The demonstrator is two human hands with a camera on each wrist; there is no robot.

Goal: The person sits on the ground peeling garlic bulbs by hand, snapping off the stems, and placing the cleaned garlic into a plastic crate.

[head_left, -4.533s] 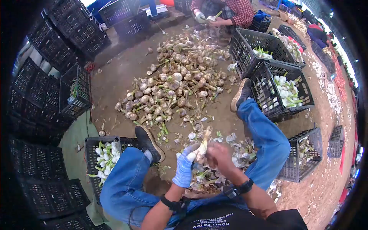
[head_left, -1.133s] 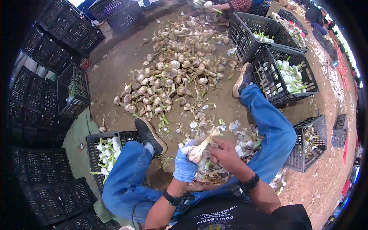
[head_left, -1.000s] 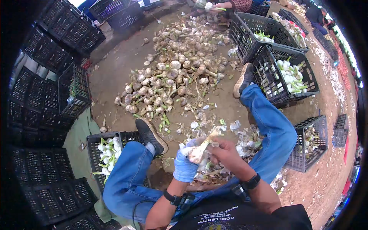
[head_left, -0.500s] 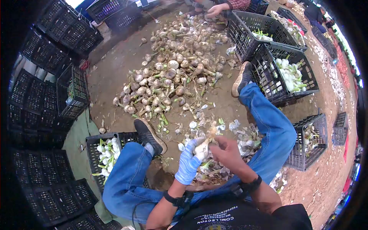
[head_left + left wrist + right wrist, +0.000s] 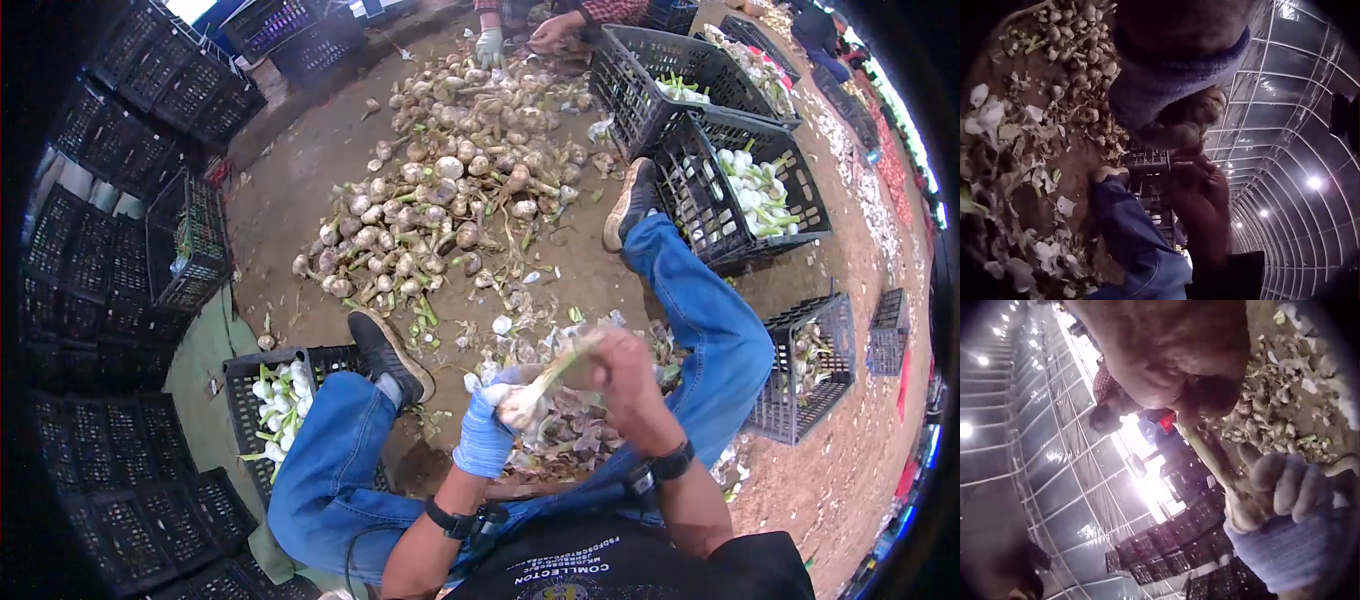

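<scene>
The gloved left hand (image 5: 487,428) grips a garlic bulb (image 5: 520,405) whose stem slants up to the right. At the far end of the stem is the bare right hand (image 5: 630,380), blurred in the head view. In the right wrist view the right hand (image 5: 1172,350) pinches the stem (image 5: 1207,450), while the gloved left hand (image 5: 1291,519) curls round the bulb (image 5: 1244,512). The left wrist view shows the glove (image 5: 1172,81) close to the right hand (image 5: 1200,194), with the bulb partly hidden.
A pile of garlic (image 5: 440,200) lies on the ground ahead, with peelings (image 5: 570,440) between the legs. Crates of white garlic stand at left (image 5: 235,400) and right (image 5: 740,255). Another person's gloved hand (image 5: 489,48) touches the pile's far end.
The right hand has moved up and right along the stem, while the left hand has shifted slightly left with the bulb. The other person's gloved hand has come onto the pile.
</scene>
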